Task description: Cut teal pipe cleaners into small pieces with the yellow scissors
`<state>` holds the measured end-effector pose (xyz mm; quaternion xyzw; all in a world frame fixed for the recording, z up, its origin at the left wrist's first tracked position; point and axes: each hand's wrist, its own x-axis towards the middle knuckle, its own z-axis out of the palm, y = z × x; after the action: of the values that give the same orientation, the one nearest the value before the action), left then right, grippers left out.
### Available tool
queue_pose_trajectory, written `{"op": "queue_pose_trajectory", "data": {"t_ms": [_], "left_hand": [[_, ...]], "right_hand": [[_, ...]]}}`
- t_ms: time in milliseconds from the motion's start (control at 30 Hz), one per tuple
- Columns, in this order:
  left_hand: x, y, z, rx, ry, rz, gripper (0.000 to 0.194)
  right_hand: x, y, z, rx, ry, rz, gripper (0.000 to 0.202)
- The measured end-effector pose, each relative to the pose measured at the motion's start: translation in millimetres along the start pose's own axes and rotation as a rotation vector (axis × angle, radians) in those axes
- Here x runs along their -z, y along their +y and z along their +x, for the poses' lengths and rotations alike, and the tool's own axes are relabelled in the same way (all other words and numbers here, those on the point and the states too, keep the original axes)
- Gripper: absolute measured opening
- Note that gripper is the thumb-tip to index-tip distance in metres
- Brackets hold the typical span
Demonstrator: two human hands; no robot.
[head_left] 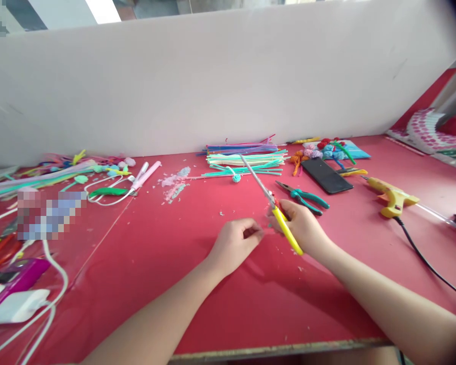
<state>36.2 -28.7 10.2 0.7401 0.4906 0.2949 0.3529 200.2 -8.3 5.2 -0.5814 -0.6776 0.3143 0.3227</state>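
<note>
gripping yellow-handled scissors (pixel 287 231) w/ r hand (pixel 306 226); l hand (pixel 235 240) curled, thumb near fingertips, can't tell if pinching anything. teal-handled pliers (pixel 297 193) just past r hand.

open tabletop (pixel 163 238) left of hands (pixel 233 241), pliers (pixel 298 194) ahead

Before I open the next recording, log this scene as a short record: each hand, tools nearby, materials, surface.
Left hand: fingers curled; any held item cannot be made out
Right hand: holding yellow-handled metal scissors, blades pointing forward
Tools nearby: metal pliers with teal handles, yellow glue gun
Materials: pile of straight fuzzy stems, purple, cream and teal
Surface: red tabletop with scattered scraps
</note>
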Motion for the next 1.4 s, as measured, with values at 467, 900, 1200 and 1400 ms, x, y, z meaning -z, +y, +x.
{"op": "queue_pose_trajectory", "data": {"t_ms": [467, 900, 1200, 1400], "left_hand": [[17.8, -24.7, 12.7, -0.053, 0.206, 0.342, 0.009], [3.6, -18.1, 6.6, -0.125, 0.048, 0.421, 0.009], [-2.7, -14.7, 6.3, -0.139, 0.065, 0.342, 0.007], [6.2, -4.9, 5.4, -0.052, 0.042, -0.022, 0.013]], "right_hand": [[13.1, 15.2, 14.9, -0.097, 0.0, -0.041, 0.036], [6.7, -4.4, -5.2, 0.008, -0.136, 0.099, 0.013], [6.1, -6.5, -2.2, 0.037, -0.119, 0.0, 0.017], [1.7, -2.4, -2.3, 0.036, -0.173, 0.0, 0.019]]}}
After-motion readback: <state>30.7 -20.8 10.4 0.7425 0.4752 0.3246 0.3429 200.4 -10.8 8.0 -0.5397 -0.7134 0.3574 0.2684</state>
